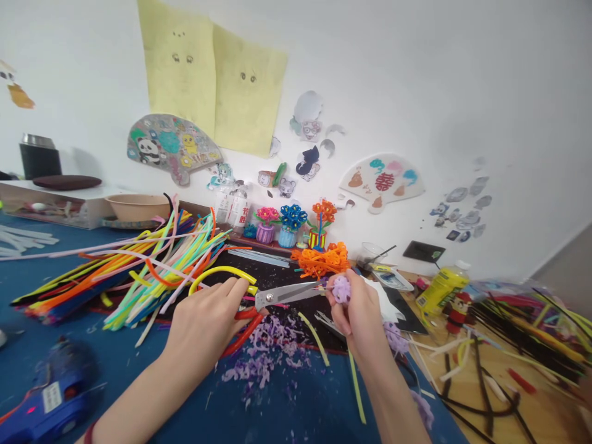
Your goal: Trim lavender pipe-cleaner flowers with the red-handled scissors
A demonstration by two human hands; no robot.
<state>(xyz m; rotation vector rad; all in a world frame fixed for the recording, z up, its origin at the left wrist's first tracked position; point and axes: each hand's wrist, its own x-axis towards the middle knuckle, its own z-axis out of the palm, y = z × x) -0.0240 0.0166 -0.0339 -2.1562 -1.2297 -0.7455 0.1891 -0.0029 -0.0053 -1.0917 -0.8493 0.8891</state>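
My left hand [208, 324] is closed round the handles of a pair of scissors [282, 296], one handle yellow and one red. The blades point right, their tips close to a fluffy lilac pipe cleaner [341, 288] that my right hand [358, 308] pinches. More lilac fluffy pieces [396, 338] hang along my right wrist and forearm, partly hidden. Under the scissors lies a heap of purple fuzz clippings [271, 348] on the dark mat and blue tabletop. Whether the blade tips touch the pipe cleaner I cannot tell.
Bundles of coloured pipe cleaners [152, 268] spread at left, with a blue glue gun [58, 394] nearer. Behind stand small potted pipe-cleaner flowers [293, 225] and an orange pile [324, 259]. A yellow bottle [443, 287] and loose strips [485, 382] lie to the right.
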